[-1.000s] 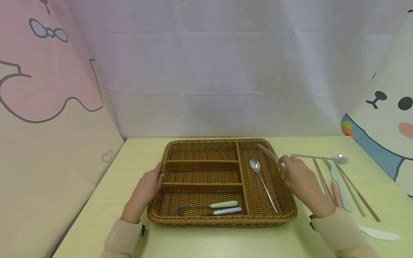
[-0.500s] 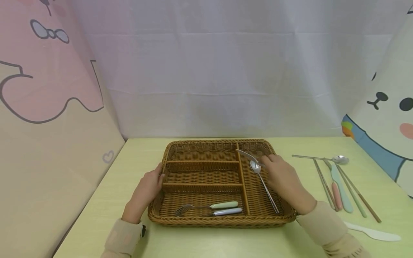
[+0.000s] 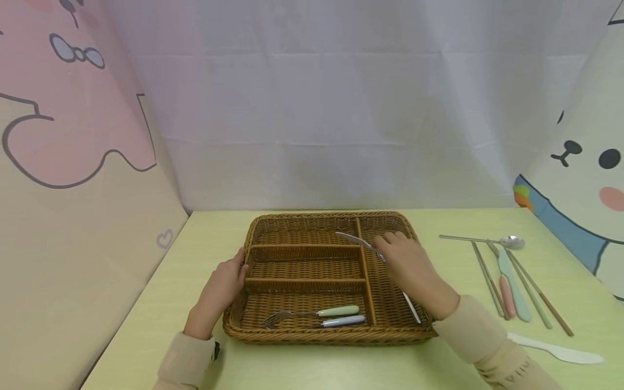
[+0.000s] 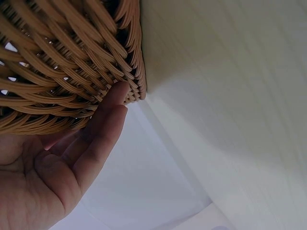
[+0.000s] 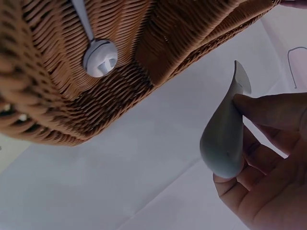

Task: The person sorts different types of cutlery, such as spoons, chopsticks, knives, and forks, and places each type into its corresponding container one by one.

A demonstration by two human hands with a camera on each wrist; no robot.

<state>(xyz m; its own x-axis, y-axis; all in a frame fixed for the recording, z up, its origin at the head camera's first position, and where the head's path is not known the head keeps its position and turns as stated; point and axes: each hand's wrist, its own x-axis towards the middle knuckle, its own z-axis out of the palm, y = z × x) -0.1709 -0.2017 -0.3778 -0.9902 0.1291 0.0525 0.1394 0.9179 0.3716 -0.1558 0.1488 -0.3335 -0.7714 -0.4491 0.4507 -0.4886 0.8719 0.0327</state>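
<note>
My right hand (image 3: 405, 265) pinches a silvery table knife (image 3: 352, 238) between thumb and fingers above the right part of a brown wicker tray (image 3: 336, 337). The knife's blade points left over the divider; in the right wrist view its rounded end (image 5: 221, 148) hangs clear of the wicker. Partly hidden below that hand, a metal spoon (image 5: 100, 58) lies in the long right compartment. My left hand (image 3: 221, 284) grips the tray's left side, fingers (image 4: 98, 143) along the outer wall. In the front left compartment lie a green-handled fork (image 3: 338, 310) and a blue-handled utensil (image 3: 343, 320), its head unclear.
Right of the tray, a metal spoon (image 3: 512, 242), chopsticks (image 3: 556, 306), a mint knife (image 3: 514, 287) and a pink-handled utensil (image 3: 507, 298) lie close together on the table (image 3: 273, 368). A white knife (image 3: 575, 355) lies nearer the front. Printed cloth surrounds the table.
My right hand has carried the knife leftward from the tray's right rim to above the right compartment, now covering the spoon's head. The left hand keeps its grip on the tray.
</note>
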